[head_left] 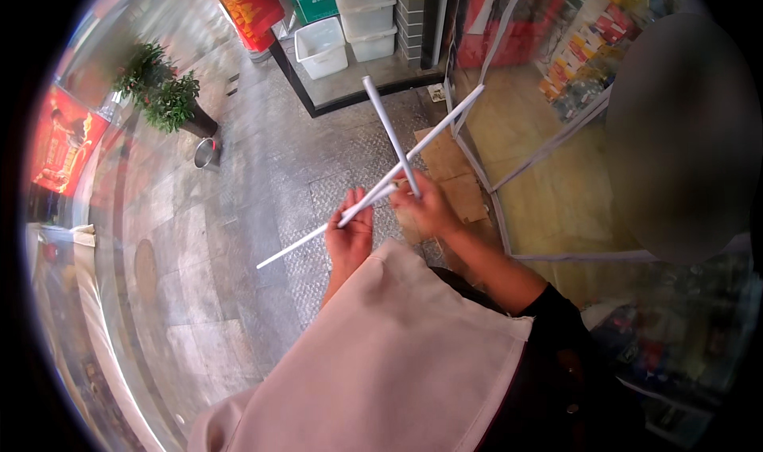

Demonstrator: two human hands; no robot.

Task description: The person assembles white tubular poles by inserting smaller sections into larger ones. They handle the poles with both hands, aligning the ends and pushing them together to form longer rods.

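Note:
Two white rods cross in front of me. The long thin rod (445, 124) slants from lower left to upper right through both hands. A shorter, thicker white tube (383, 118) points up and away, its near end in my right hand (429, 207), whose fingers are closed round it. A third short white piece (373, 201) lies along the long rod between the hands. My left hand (350, 237), palm turned up, has the long rod across it with the fingers partly curled round. A beige-pink cloth (381, 341) hangs over my front, below the hands.
Flattened cardboard (453, 178) lies on the paved floor beside a glass door (548, 190) with a white frame. White plastic tubs (322, 48) stand behind a dark threshold. Farther left are a potted plant (175, 102), a metal bucket (207, 155) and a red sign (67, 146).

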